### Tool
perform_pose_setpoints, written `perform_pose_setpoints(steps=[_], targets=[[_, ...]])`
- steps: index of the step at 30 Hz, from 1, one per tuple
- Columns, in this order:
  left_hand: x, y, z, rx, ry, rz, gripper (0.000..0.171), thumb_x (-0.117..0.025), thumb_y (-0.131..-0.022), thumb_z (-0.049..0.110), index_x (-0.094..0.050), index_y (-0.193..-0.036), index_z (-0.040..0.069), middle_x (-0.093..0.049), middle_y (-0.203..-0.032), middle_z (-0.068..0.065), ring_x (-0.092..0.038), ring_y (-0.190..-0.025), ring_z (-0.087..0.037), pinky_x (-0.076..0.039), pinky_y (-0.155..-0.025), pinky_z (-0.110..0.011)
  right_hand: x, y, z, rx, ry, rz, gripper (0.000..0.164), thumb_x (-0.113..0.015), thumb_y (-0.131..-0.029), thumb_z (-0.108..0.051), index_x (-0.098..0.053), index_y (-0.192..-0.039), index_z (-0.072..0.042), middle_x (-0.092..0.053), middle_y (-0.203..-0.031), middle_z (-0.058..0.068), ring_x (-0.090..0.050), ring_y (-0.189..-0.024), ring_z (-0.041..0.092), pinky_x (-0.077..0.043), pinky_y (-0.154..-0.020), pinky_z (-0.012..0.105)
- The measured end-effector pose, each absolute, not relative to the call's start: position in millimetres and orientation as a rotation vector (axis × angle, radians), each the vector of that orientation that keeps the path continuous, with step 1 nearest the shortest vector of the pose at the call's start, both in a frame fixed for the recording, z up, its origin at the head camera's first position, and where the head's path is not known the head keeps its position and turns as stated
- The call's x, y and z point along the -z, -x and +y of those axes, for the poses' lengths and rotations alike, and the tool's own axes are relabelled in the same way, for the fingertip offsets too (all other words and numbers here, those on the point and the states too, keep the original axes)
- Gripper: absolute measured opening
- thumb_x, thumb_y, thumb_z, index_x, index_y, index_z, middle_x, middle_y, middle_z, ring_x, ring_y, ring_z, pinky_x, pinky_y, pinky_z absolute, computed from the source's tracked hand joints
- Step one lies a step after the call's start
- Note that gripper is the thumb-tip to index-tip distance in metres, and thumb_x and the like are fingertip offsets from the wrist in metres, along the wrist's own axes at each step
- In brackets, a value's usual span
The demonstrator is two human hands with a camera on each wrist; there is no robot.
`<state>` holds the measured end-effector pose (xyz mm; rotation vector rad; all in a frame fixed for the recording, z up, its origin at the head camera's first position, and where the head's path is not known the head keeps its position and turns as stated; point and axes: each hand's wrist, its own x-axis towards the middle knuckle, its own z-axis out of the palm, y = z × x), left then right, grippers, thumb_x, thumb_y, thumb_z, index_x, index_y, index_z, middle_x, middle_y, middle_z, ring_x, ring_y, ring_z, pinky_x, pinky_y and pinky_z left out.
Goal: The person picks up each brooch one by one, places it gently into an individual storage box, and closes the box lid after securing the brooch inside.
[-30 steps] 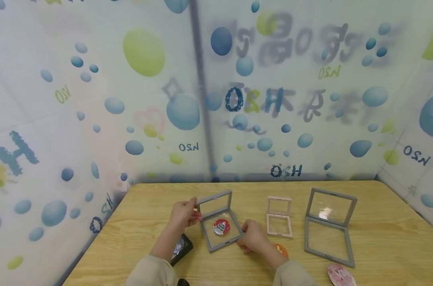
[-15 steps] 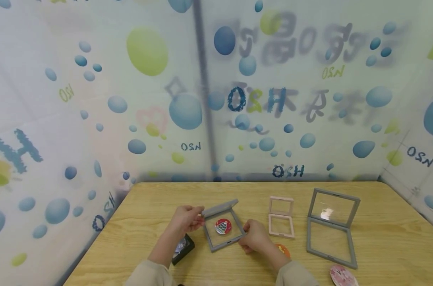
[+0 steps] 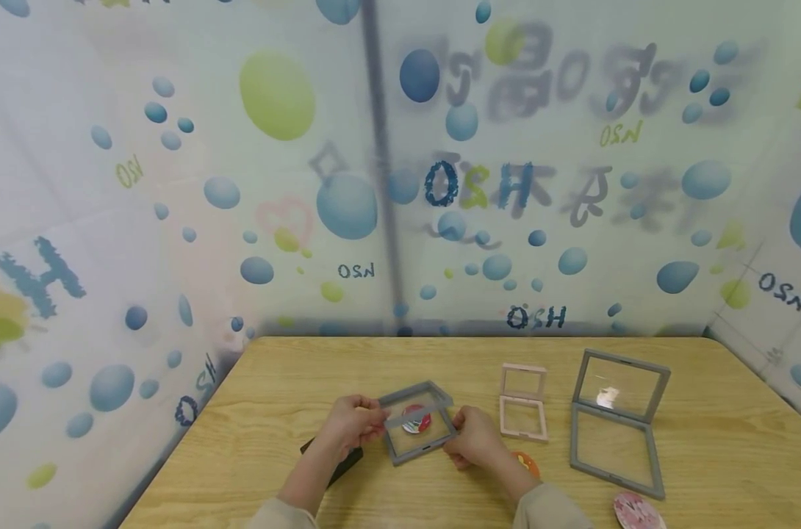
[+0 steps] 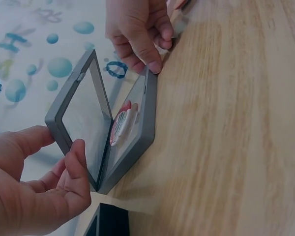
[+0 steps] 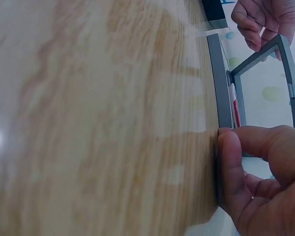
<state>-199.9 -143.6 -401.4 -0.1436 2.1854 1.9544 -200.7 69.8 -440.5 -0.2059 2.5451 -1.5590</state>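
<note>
A grey hinged display frame [image 3: 414,454] with clear panels lies on the table, its lid [image 4: 64,105] tilted partway over the base. Inside sits a round red and white badge [image 3: 417,425], partly covered by the lid's edge in the head view. My left hand [image 3: 350,422] pinches the lid's left corner between thumb and fingers. At the base's front right corner, my right hand [image 3: 476,441] pinches the rim, with thumb and index finger on it in the right wrist view.
A black frame or box [image 3: 349,464] lies partly under my left forearm. To the right stand a small pink open frame [image 3: 523,438] and a larger grey open frame [image 3: 615,485]. An orange badge [image 3: 527,464] and a pink badge [image 3: 638,511] lie near my right arm.
The lid has swung from nearly upright down toward the base and me, with my left hand moving along with it. My right hand keeps its grip on the base corner.
</note>
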Motion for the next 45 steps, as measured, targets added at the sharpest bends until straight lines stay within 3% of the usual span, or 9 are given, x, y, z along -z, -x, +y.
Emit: perform_pose_setpoints(steps=[10, 18, 26, 37, 45], targets=[[409, 197, -141, -1.824, 0.093, 2.278, 0.034, -0.066, -0.079, 0.004, -0.046, -0.102, -0.009, -0.059, -0.068, -0.006, -0.059, -0.057, -0.010, -0.049, -0.054, -0.024, 440, 200, 71, 1.537, 0.192, 2.568, 0.028, -0.066, -0.064, 0.011, -0.048, -0.086, 0.006, -0.053, -0.056, 0.008, -0.053, -0.041, 0.011, -0.049, -0.042, 0.026], [411, 192, -135, -1.598, 0.002, 2.500, 0.029, -0.068, -0.076, 0.002, -0.047, -0.094, -0.007, -0.056, -0.070, -0.011, -0.060, -0.056, -0.016, -0.052, -0.056, -0.030, 438, 199, 71, 1.524, 0.215, 2.578, 0.030, -0.067, -0.065, 0.010, -0.049, -0.089, 0.010, -0.053, -0.057, 0.008, -0.053, -0.040, 0.010, -0.049, -0.042, 0.026], [411, 192, -129, -1.265, -0.087, 2.743, 0.029, -0.073, -0.070, 0.006, -0.054, -0.090, -0.002, -0.056, -0.057, -0.004, -0.053, -0.049, -0.013, -0.041, -0.049, -0.025, 439, 199, 71, 1.529, 0.217, 2.588, 0.028, -0.066, -0.064, 0.010, -0.049, -0.086, 0.006, -0.053, -0.054, 0.006, -0.052, -0.039, 0.009, -0.048, -0.041, 0.026], [408, 189, -122, -1.002, -0.177, 2.921, 0.045, -0.081, -0.062, 0.021, -0.055, -0.090, -0.003, -0.058, -0.082, -0.011, -0.052, -0.074, -0.023, -0.046, -0.065, -0.037, 439, 198, 70, 1.523, 0.203, 2.602, 0.028, -0.067, -0.064, 0.009, -0.048, -0.086, 0.005, -0.053, -0.054, 0.006, -0.051, -0.039, 0.009, -0.048, -0.040, 0.026], [406, 187, -119, -1.017, -0.133, 2.950, 0.070, -0.083, -0.059, 0.020, -0.050, -0.111, -0.013, -0.057, -0.102, -0.029, -0.054, -0.096, -0.042, -0.044, -0.083, -0.050, 439, 198, 70, 1.527, 0.206, 2.596, 0.029, -0.066, -0.064, 0.009, -0.048, -0.085, 0.004, -0.052, -0.054, 0.006, -0.052, -0.039, 0.009, -0.048, -0.040, 0.026]])
